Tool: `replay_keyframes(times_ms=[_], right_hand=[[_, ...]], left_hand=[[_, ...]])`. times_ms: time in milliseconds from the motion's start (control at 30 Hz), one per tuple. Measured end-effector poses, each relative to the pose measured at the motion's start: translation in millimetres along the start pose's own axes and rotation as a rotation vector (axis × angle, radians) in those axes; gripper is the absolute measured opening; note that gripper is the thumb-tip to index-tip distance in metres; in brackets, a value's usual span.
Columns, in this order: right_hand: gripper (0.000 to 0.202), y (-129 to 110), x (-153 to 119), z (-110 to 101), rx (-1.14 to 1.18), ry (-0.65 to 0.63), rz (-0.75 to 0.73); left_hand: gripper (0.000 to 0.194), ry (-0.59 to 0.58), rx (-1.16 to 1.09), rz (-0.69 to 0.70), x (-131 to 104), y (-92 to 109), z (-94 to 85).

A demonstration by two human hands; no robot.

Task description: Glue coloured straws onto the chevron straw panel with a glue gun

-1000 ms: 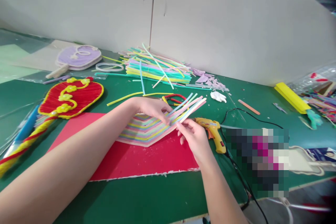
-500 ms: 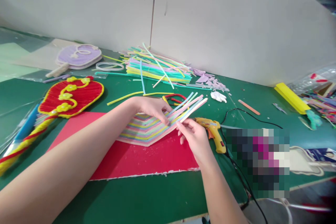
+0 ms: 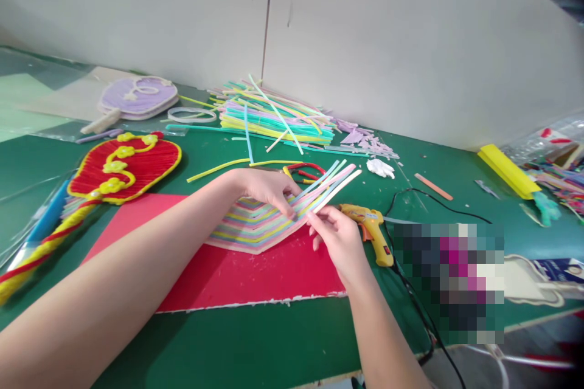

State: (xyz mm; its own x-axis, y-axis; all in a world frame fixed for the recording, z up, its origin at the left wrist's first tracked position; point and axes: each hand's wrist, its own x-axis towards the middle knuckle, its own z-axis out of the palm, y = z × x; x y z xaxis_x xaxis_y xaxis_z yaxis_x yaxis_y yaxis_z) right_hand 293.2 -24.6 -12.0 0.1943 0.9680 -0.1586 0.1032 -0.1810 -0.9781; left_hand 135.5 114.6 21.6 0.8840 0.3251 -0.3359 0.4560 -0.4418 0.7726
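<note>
Several bent pastel strips (image 3: 255,238) lie side by side on a red board (image 3: 255,282). The left hand (image 3: 267,187) rests on them, fingers spread; the right hand (image 3: 337,232) pinches their near edge, toward the right.

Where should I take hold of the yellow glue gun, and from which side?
Probably by its handle, coming from the near right. The glue gun lies on its side with the handle slanting toward the table's near edge. The orange trigger is on the handle's left, and the nozzle end is close to the right hand, so that side looks worse.
</note>
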Motion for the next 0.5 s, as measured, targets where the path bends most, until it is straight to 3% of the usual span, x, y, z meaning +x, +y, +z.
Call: replay_keyframes(times_ms=[500], right_hand=[[0.027, -1.7, -1.3, 1.0, 0.006, -0.003, -0.011]], left_hand=[[0.025, -0.009, -0.001, 0.027, 0.8, 0.7, -0.1]])
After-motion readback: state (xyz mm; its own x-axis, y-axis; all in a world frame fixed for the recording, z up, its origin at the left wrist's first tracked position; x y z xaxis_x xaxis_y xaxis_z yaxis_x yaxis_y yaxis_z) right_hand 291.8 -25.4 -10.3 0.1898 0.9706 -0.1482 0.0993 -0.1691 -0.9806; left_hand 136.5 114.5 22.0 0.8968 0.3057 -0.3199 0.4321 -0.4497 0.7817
